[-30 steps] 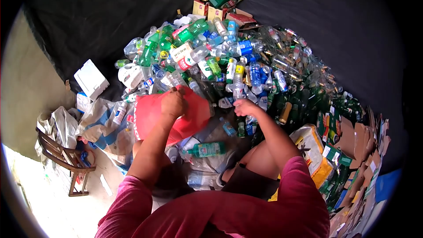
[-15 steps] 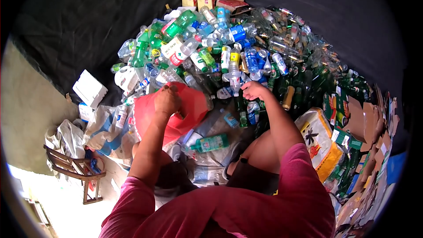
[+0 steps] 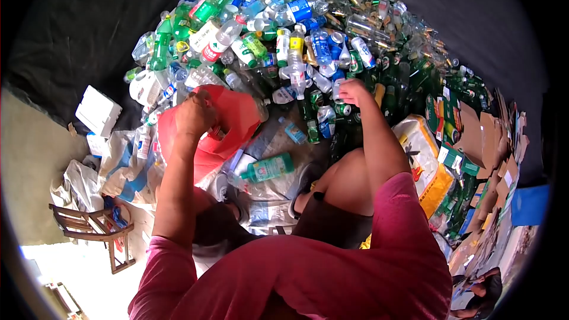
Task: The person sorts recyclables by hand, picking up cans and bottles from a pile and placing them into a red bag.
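My left hand (image 3: 195,115) is closed on the gathered edge of a red plastic bag (image 3: 184,157), which hangs open toward the right. A clear bottle end (image 3: 261,110) shows beside the bag's rim. At the front of the heap, my right hand (image 3: 354,92) is curled with its fingertips against a pale can (image 3: 337,90); the grip is partly hidden. A green-tinted bottle (image 3: 268,169) lies between my feet on plastic sheeting. Just beyond it is a small bottle with a blue label (image 3: 293,131).
A large heap of plastic bottles (image 3: 228,38), cans and glass bottles (image 3: 415,83) fills the front. A white foam box (image 3: 98,111) and a wooden stool (image 3: 95,228) stand at left. Flattened cardboard (image 3: 492,142) and a yellow-white sack (image 3: 424,166) are at right.
The view has tilted, so the heap sits higher and further left. My right hand has drawn rightward across the heap, its fingers now more curled, with a pale can at them. The left hand keeps the bag.
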`<action>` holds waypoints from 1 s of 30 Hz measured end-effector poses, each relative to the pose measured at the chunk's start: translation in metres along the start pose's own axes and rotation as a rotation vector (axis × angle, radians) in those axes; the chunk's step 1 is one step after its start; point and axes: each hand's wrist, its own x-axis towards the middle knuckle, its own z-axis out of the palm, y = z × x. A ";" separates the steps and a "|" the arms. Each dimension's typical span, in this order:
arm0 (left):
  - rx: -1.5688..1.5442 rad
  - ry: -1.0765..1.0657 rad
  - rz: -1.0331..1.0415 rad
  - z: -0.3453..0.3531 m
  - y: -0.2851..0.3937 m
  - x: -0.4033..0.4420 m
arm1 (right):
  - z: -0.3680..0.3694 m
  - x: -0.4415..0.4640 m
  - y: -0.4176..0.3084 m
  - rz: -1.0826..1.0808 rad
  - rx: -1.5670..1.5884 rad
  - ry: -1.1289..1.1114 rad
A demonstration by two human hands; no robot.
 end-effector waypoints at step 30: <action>0.000 0.009 0.001 -0.018 0.004 0.000 | 0.109 0.158 -0.005 0.003 0.111 0.004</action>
